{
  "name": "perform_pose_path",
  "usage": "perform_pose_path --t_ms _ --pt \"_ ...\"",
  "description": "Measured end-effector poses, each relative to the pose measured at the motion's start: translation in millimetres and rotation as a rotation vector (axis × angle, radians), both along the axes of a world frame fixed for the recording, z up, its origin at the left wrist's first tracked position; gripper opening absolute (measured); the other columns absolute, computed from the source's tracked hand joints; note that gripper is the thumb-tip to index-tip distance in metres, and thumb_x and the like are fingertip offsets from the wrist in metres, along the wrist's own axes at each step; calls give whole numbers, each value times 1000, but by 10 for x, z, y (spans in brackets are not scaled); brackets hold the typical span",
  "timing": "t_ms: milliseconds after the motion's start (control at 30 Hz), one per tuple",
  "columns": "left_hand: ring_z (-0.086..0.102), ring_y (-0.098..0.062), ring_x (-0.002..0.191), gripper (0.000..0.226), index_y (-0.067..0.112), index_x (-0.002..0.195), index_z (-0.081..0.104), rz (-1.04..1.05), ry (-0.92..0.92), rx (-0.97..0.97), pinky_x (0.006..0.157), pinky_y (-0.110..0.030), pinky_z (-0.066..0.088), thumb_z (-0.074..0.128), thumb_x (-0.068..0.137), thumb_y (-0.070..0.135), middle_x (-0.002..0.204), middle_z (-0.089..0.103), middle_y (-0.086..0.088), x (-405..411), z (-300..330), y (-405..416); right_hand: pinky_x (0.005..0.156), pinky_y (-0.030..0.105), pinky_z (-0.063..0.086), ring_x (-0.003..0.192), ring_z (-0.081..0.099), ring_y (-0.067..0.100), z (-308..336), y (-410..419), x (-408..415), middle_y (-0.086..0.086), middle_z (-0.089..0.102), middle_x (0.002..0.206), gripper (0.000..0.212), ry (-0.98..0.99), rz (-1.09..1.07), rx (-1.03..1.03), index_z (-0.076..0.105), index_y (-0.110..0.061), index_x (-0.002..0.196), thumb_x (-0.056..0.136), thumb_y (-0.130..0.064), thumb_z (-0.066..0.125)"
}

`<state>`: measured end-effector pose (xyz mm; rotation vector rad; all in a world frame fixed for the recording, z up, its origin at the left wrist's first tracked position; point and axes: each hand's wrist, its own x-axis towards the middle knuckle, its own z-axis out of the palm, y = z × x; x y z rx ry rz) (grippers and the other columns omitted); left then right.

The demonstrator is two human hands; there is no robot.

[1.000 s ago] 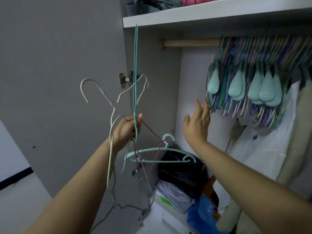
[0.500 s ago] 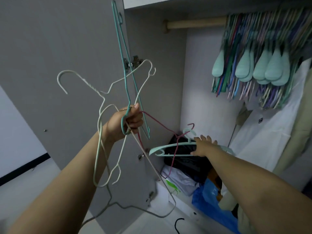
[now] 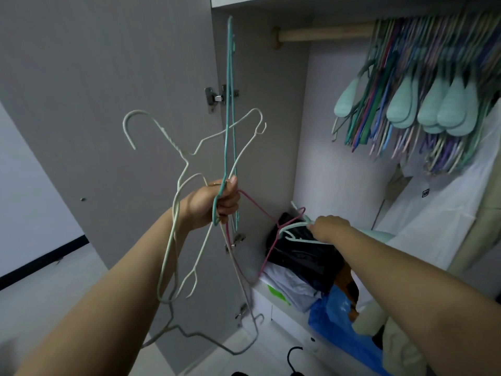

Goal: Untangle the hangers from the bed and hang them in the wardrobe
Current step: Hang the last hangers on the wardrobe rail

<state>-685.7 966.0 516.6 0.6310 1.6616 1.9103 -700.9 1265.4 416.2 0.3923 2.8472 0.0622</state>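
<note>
Left hand [image 3: 214,202] clenched round tangled wire hangers [image 3: 189,164], right hand [image 3: 329,226] gripping a mint plastic hanger [image 3: 295,234].

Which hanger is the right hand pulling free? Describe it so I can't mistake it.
Look low in the open wardrobe, above the black bag. The right hand holds a pale mint plastic hanger, broader than the thin pink wire hanger hooked through it.

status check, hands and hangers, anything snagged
Left hand grips tangled wire hangers. Right hand holds mint hanger low. Pink hanger hooked through it. Rail free at left.
</note>
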Motion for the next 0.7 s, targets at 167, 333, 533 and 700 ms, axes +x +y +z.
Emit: perform_pose_path --t_ms 167,333,533,700 --pt "24 -10 44 37 21 58 34 -34 67 -68 40 -20 19 44 91 36 53 25 2 68 -25 101 88 27 47 108 58 17 151 -86 -86 2 60 121 25 -20 -33 144 61 -12 115 93 -13 49" --pt "26 -10 43 36 16 64 28 -105 96 -89 39 -17 26 42 93 32 51 28 2 108 -19 178 83 25 47 108 59 17 208 -194 -111 2 60 120 29 10 -12 222 59 -10 119 90 -8 54" --pt "22 -13 46 45 19 61 30 207 124 -168 44 -21 17 53 92 41 57 22 -3 27 -49 82 88 24 44 110 56 15 157 -22 -65 0 58 122 32 -3 -98 225 57 -13 124 91 -11 54" --pt "27 -9 38 41 13 62 58 574 180 -298 39 -17 21 54 97 32 38 34 8 -33 -370 183 77 29 45 104 56 23 226 -164 36 8 58 115 25 322 44 257 60 -9 114 90 -10 52"
